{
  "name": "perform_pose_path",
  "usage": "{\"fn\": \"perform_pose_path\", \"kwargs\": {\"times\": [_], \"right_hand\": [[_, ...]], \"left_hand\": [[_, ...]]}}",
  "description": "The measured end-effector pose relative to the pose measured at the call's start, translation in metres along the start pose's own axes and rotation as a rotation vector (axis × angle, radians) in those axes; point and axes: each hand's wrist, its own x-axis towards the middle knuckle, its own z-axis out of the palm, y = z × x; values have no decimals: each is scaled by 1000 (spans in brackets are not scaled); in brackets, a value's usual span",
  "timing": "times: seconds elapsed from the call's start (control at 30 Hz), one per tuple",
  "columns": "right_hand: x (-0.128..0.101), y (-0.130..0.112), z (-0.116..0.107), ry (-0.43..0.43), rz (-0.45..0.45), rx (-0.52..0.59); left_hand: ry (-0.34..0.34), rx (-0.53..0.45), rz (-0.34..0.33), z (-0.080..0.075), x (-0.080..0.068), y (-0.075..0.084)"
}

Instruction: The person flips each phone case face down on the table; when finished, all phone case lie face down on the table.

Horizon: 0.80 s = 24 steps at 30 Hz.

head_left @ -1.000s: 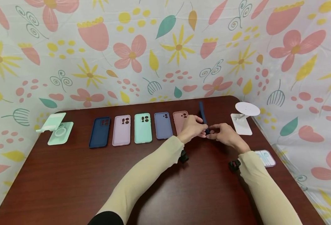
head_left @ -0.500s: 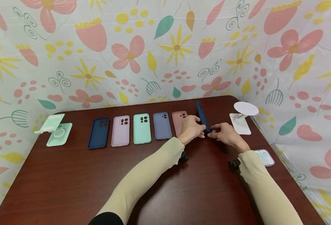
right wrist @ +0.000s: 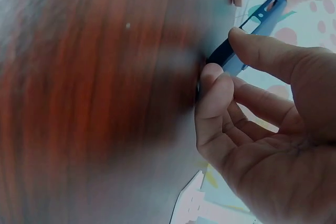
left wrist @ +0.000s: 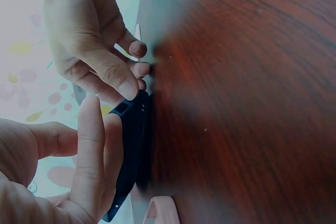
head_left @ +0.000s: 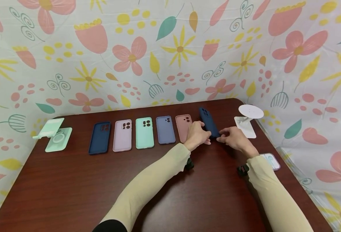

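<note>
Dark blue phone case point(head_left: 209, 122), at the right end of a row of 5 cases on the brown table point(head_left: 72, 187), leans tilted with its lower edge at the tabletop and its camera cutout uppermost. Left hand point(head_left: 198, 135) pinches the case's lower left edge; in the left wrist view its straight fingers point(left wrist: 97, 145) lie along the case's side. Right hand point(head_left: 234, 138) grips the lower right corner between thumb and curled fingers (right wrist view shows the thumb point(right wrist: 262, 51) pressed on the rim). Change over the last second: the case stood nearly on edge, thin side to the camera; now its back face shows and it sits lower, closer to the pink case point(head_left: 183, 127). Judgement: it is being laid down flat as a 6th in the line, placement almost done. Row runs navy case point(head_left: 99, 137), lilac case point(head_left: 122, 135), mint case point(head_left: 144, 132), periwinkle case point(head_left: 165, 130), then pink. Mint stand point(head_left: 54, 135) far left, white stand point(head_left: 247, 120) right; another case point(head_left: 270, 161) lies by the right forearm.
</note>
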Motion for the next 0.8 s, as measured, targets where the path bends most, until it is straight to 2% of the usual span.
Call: {"fn": "perform_pose_path", "kwargs": {"times": [0.13, 0.43, 0.8], "right_hand": [[-2, 2, -2, 17, 10, -17], [-2, 7, 0, 59, -8, -100], [-2, 6, 1, 93, -3, -149]], "left_hand": [[-18, -4, -12, 2, -1, -1], [-29, 63, -41, 7, 3, -5], [-29, 174, -25, 13, 5, -12]]}}
